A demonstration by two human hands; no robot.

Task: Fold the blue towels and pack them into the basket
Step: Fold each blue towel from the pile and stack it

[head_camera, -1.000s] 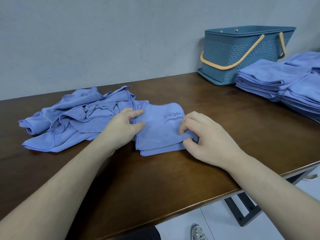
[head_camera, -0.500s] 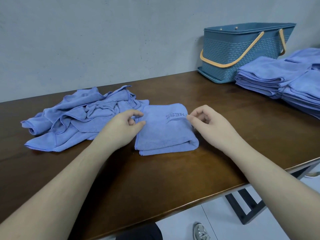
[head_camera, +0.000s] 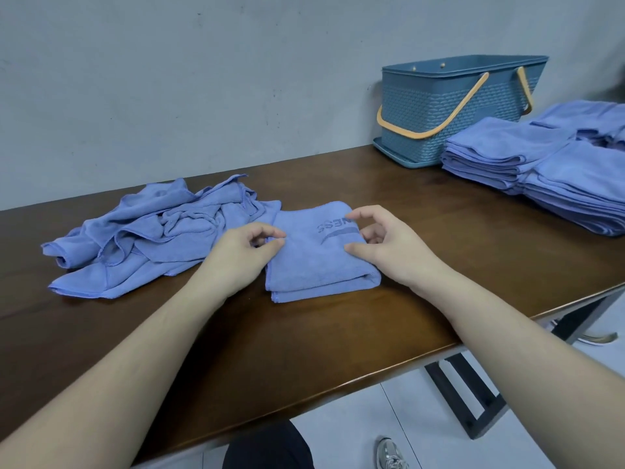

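Folded towel (head_camera: 318,255) mid-tabletop: soft, light, floppy; best taken by both side edges. Left hand (head_camera: 236,258) pinches left edge; right hand (head_camera: 389,248) loosely curled above, holding nothing.

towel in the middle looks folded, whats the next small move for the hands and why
Probably close both hands on the folded towel and carry it right, toward the folded stacks by the basket. It lies squared in layers, the left hand pinches its left edge, and the right hand hovers curled over its right edge without a firm grip.

folded blue towel (head_camera: 314,262) between both hands, crumpled towels (head_camera: 148,231) beside; basket (head_camera: 453,106) behind
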